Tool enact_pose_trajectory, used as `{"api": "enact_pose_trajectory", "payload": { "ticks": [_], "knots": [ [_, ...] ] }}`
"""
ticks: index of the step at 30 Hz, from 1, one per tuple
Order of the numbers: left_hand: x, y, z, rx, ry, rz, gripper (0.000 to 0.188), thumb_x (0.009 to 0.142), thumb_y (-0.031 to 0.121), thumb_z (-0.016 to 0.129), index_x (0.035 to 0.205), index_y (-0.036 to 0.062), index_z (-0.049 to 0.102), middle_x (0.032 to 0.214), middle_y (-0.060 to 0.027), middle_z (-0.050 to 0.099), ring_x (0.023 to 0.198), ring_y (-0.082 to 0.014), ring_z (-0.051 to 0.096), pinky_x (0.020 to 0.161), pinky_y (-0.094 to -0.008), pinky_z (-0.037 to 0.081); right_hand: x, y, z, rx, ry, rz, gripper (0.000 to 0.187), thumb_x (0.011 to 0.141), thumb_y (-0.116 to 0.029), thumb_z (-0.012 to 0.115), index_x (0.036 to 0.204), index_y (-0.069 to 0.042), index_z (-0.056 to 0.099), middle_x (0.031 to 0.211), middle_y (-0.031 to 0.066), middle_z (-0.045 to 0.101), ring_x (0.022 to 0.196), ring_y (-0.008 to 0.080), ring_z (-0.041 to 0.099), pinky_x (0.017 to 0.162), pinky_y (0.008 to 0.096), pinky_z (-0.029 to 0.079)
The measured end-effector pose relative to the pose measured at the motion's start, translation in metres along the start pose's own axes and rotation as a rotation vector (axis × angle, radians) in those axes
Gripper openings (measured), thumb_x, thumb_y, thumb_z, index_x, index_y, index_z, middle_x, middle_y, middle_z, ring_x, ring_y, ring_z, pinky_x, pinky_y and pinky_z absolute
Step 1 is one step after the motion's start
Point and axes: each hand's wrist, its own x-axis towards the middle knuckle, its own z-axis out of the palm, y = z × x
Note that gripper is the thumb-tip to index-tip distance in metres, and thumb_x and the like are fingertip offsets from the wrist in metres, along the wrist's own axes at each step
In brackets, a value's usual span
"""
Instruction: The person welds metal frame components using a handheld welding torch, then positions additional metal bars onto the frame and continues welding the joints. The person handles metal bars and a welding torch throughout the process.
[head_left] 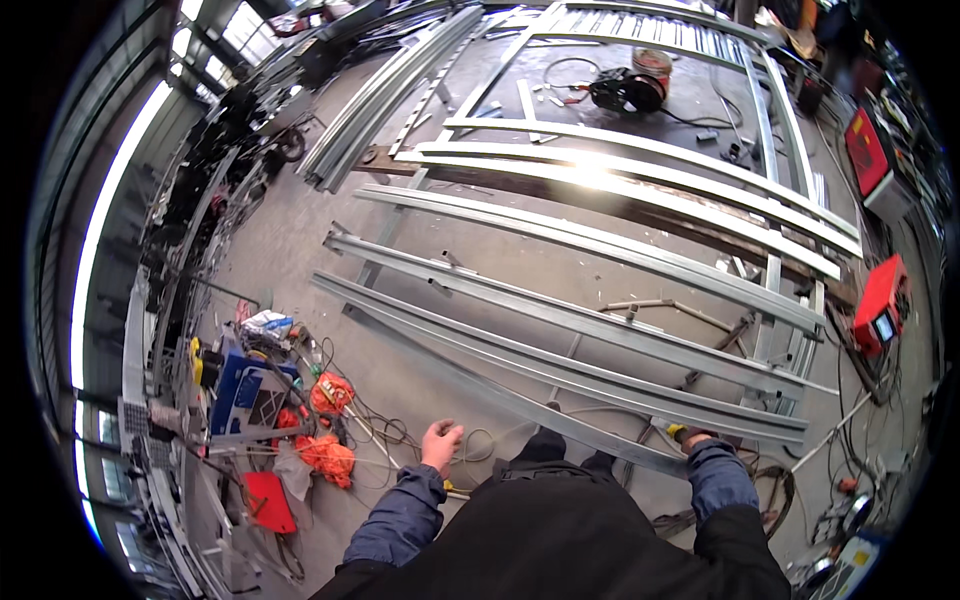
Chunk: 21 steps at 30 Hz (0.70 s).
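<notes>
Over cable-strewn floor — left hand point(441, 441) open, empty; right hand's point(690, 436) grip unclear beside long grey steel channel point(560, 418)

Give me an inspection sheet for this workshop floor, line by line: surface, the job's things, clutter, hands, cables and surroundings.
Surface: grey concrete floor, dusty, with small scraps.
Job's things: long steel rails lying side by side across the floor; the nearest rail runs just ahead of the person.
Clutter: orange bundle, blue frame, red tray at lower left.
Hands: left hand bare, loosely curled, holding nothing; right hand at the nearest rail, mostly hidden by its sleeve, grip cannot be told.
Cables: loose cables by the left hand; a cable reel at the far end.
Surroundings: red machines at right; stacked rails at upper left.
</notes>
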Motion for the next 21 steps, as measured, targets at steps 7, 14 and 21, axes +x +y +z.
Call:
{"api": "enact_pose_trajectory", "payload": {
  "ticks": [7, 14, 21],
  "knots": [
    [-0.051, -0.079, 0.02, -0.116, 0.016, -0.099, 0.053, 0.097, 0.022, 0.082, 0.139, -0.0027, 0.063, 0.11, -0.0068, 0.071, 0.087, -0.0128, 0.066, 0.07, -0.029, 0.054, -0.136, 0.043, -0.131, 0.382, -0.133, -0.141, 0.063, 0.097, -0.057, 0.068, 0.137, -0.008, 0.073, 0.136, 0.0196, 0.074, 0.128, 0.0385, 0.07, 0.107, 0.0483, 0.056],
    [-0.064, -0.106, 0.048, -0.121, -0.028, -0.15, 0.044, 0.099, 0.021, 0.08, 0.133, -0.0002, 0.064, 0.105, -0.0064, 0.07, 0.084, -0.0139, 0.066, 0.067, -0.0291, 0.054, -0.239, 0.059, -0.192, 0.688, 0.133, -0.319, 0.056, 0.093, -0.046, 0.076, 0.137, -0.012, 0.072, 0.12, 0.0224, 0.078, 0.115, 0.0435, 0.072, 0.097, 0.0509, 0.057],
    [-0.071, -0.073, 0.065, -0.05, -0.296, -0.15, 0.037, 0.103, 0.024, 0.077, 0.129, -0.0006, 0.07, 0.106, -0.0064, 0.073, 0.092, -0.0128, 0.068, 0.079, -0.0279, 0.056, -0.338, 0.056, -0.232, 1.009, 0.174, -0.459, 0.06, 0.091, -0.034, 0.082, 0.144, -0.008, 0.068, 0.121, 0.0227, 0.077, 0.114, 0.0398, 0.075, 0.096, 0.0435, 0.058]
  ]
}}
